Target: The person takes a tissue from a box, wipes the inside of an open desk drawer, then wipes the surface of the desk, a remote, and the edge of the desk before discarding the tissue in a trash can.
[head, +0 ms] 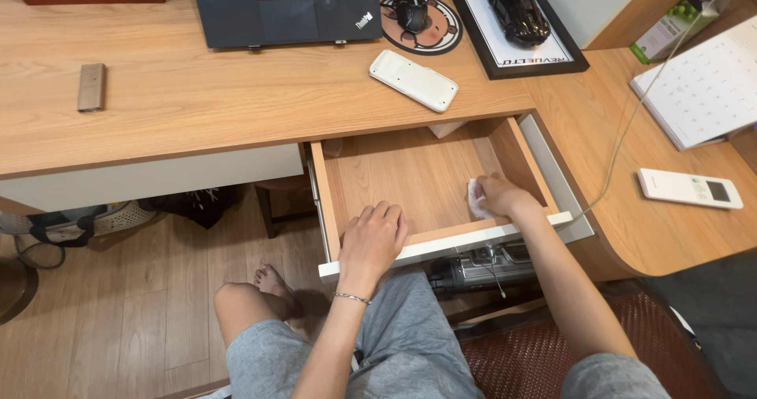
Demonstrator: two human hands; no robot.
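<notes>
**Open drawer under the counter**

My left hand (372,237) rests on the front edge of the drawer (410,174); my right hand (501,196) presses a wipe (475,200) inside, at its right. On the counter (181,99) behind lie a laptop (284,6) and, right of it, a remote (413,80).

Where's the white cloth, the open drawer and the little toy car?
white cloth (475,200), head view, on its bunched edge by the right hand.
open drawer (410,174), head view, bare wooden floor.
toy car (517,13), head view, black roof.
</notes>
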